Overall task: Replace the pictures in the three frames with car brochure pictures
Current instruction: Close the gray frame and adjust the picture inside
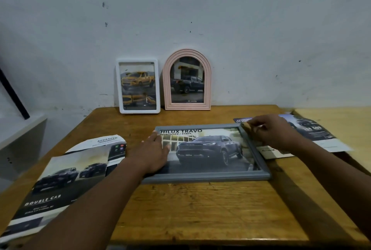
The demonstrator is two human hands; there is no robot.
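Observation:
A grey frame (208, 177) lies flat in the middle of the wooden table (200, 209), with a dark pickup brochure picture (208, 149) inside it. My left hand (152, 153) rests flat, fingers apart, on the frame's left edge and the picture. My right hand (269, 131) pinches the frame's far right corner. A white frame (138, 86) with a yellow truck picture and a pink arched frame (187, 81) with a dark truck picture lean upright against the wall behind.
Loose brochure sheets (60, 185) lie at the left front of the table, some hanging over the edge. More brochure pages (313, 133) lie at the right, partly under my right hand. A lighter table (341, 121) adjoins on the right.

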